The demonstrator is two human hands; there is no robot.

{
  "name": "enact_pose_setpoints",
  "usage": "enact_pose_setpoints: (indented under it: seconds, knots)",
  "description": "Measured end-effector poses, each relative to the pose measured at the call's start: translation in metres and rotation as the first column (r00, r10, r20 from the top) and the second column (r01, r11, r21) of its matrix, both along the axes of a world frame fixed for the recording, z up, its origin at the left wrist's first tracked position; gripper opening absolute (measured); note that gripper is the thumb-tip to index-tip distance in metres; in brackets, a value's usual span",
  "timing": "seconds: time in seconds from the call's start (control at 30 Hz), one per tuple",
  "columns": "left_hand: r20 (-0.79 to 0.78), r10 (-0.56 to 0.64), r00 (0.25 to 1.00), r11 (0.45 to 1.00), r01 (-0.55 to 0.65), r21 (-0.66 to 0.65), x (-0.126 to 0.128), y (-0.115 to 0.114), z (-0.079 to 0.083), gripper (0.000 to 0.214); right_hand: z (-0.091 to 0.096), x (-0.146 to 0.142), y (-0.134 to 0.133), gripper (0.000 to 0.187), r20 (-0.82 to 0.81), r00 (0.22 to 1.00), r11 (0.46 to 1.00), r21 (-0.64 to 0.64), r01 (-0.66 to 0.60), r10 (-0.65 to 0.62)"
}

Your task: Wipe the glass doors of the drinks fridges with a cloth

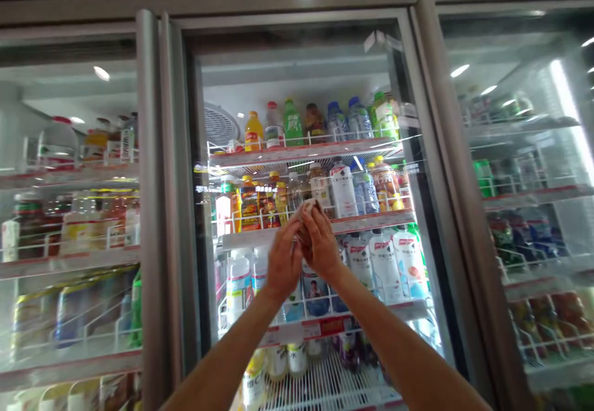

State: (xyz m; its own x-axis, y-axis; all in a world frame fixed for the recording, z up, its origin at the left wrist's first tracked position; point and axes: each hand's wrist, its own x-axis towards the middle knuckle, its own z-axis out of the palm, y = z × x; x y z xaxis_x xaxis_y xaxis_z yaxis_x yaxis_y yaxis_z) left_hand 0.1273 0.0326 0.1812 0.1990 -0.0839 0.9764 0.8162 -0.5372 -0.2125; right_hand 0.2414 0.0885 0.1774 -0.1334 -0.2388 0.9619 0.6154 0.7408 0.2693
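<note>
Both arms reach up and forward, and the hands meet in front of the middle glass door (297,46) of a drinks fridge. My right hand (321,244) is closed round a small crumpled pale cloth (308,205), of which only a bit shows above the fingers. My left hand (284,259) is pressed up beside it, with curled fingers touching the same bundle; motion blurs them slightly. Most of the cloth is hidden by the fingers. Behind the hands are shelved bottles, among them a white-labelled bottle (343,189) and a dark-orange bottle (249,203).
Metal door frames stand left (153,213) and right (457,200) of the middle door. Further glazed sections hold bottles and cans on both sides. Inside, wire-fronted shelves carry several rows of drinks, and a round vent (221,123) sits at upper left. Light reflections cross the glass.
</note>
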Motion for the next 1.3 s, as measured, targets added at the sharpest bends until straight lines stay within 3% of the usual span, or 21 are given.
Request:
enact_pose_setpoints:
  seconds: [0.1, 0.23, 0.33, 0.4, 0.47, 0.53, 0.6, 0.67, 0.73, 0.77, 0.83, 0.87, 0.93, 1.0, 1.03, 1.1, 1.17, 1.2, 1.23, 1.3]
  knots:
    - [0.012, -0.094, 0.996, 0.993, 0.094, -0.071, 0.036, 0.009, -0.005, 0.041, -0.003, 0.029, 0.002, 0.075, 0.033, 0.999, 0.998, 0.049, -0.044, 0.043]
    - [0.041, 0.105, 0.994, 0.992, -0.102, -0.069, 0.062, 0.025, 0.002, 0.050, -0.007, 0.085, 0.007, 0.073, 0.049, 0.997, 0.994, 0.095, 0.057, -0.062]
    - [-0.041, 0.249, 0.968, 0.968, -0.247, 0.044, 0.080, 0.038, 0.001, 0.054, -0.002, 0.112, 0.018, 0.067, -0.086, 0.983, 0.985, 0.053, 0.166, -0.161]
    - [-0.101, 0.311, 0.945, 0.944, -0.295, 0.152, 0.084, 0.044, 0.003, 0.048, 0.002, 0.121, 0.026, 0.064, -0.075, 0.973, 0.975, 0.034, 0.219, -0.216]
    - [-0.164, 0.367, 0.916, 0.915, -0.323, 0.243, 0.073, 0.046, 0.012, 0.040, 0.005, 0.129, 0.033, 0.062, -0.076, 0.967, 0.968, 0.048, 0.247, -0.243]
    - [-0.182, 0.408, 0.895, 0.894, -0.352, 0.277, 0.045, 0.042, 0.032, 0.035, 0.008, 0.141, 0.040, 0.059, -0.163, 0.950, 0.960, 0.047, 0.276, -0.265]
    - [-0.095, 0.427, 0.899, 0.884, -0.393, 0.255, 0.009, 0.035, 0.057, 0.034, 0.010, 0.155, 0.045, 0.057, -0.261, 0.912, 0.945, -0.005, 0.328, -0.317]
    - [0.087, 0.428, 0.899, 0.876, -0.437, 0.205, -0.018, 0.029, 0.079, 0.034, 0.010, 0.167, 0.050, 0.055, -0.300, 0.873, 0.922, -0.079, 0.380, -0.385]
    - [0.242, 0.430, 0.870, 0.866, -0.473, 0.160, -0.020, 0.028, 0.088, 0.036, 0.010, 0.171, 0.053, 0.053, -0.303, 0.849, 0.900, -0.115, 0.419, -0.434]
    - [0.251, 0.439, 0.862, 0.862, -0.484, 0.152, -0.008, 0.030, 0.085, 0.038, 0.010, 0.172, 0.054, 0.052, -0.299, 0.843, 0.894, -0.115, 0.433, -0.447]
    - [0.079, 0.475, 0.876, 0.857, -0.482, 0.184, 0.033, 0.038, 0.069, 0.041, 0.009, 0.170, 0.054, 0.051, -0.288, 0.841, 0.888, -0.099, 0.450, -0.458]
    - [-0.129, 0.489, 0.863, 0.863, -0.457, 0.215, 0.059, 0.042, 0.058, 0.044, 0.009, 0.170, 0.054, 0.051, -0.282, 0.842, 0.886, -0.089, 0.455, -0.460]
    - [-0.485, 0.491, 0.724, 0.871, -0.401, 0.283, 0.102, 0.051, 0.037, 0.047, 0.008, 0.172, 0.053, 0.051, -0.258, 0.847, 0.884, -0.084, 0.460, -0.465]
    - [-0.557, 0.499, 0.664, 0.866, -0.400, 0.300, 0.115, 0.053, 0.029, 0.045, 0.007, 0.176, 0.051, 0.052, -0.233, 0.848, 0.879, -0.107, 0.464, -0.476]
    - [-0.523, 0.510, 0.683, 0.860, -0.417, 0.294, 0.107, 0.051, 0.033, 0.042, 0.006, 0.179, 0.051, 0.052, -0.236, 0.843, 0.876, -0.127, 0.466, -0.483]
    - [-0.341, 0.535, 0.773, 0.845, -0.475, 0.246, 0.065, 0.041, 0.052, 0.039, 0.004, 0.185, 0.051, 0.055, -0.267, 0.828, 0.870, -0.174, 0.462, -0.493]
    - [-0.041, 0.544, 0.838, 0.832, -0.532, 0.159, 0.010, 0.030, 0.076, 0.038, 0.002, 0.188, 0.052, 0.059, -0.297, 0.818, 0.869, -0.207, 0.449, -0.493]
    - [0.153, 0.537, 0.830, 0.825, -0.554, 0.111, -0.012, 0.026, 0.084, 0.040, 0.002, 0.188, 0.053, 0.059, -0.303, 0.817, 0.871, -0.215, 0.443, -0.490]
    - [0.303, 0.519, 0.800, 0.824, -0.562, 0.071, -0.027, 0.023, 0.087, 0.042, 0.001, 0.188, 0.053, 0.059, -0.304, 0.819, 0.872, -0.222, 0.437, -0.487]
    - [0.376, 0.494, 0.784, 0.830, -0.554, 0.063, -0.027, 0.024, 0.075, 0.042, 0.001, 0.188, 0.054, 0.059, -0.298, 0.824, 0.873, -0.231, 0.429, -0.483]
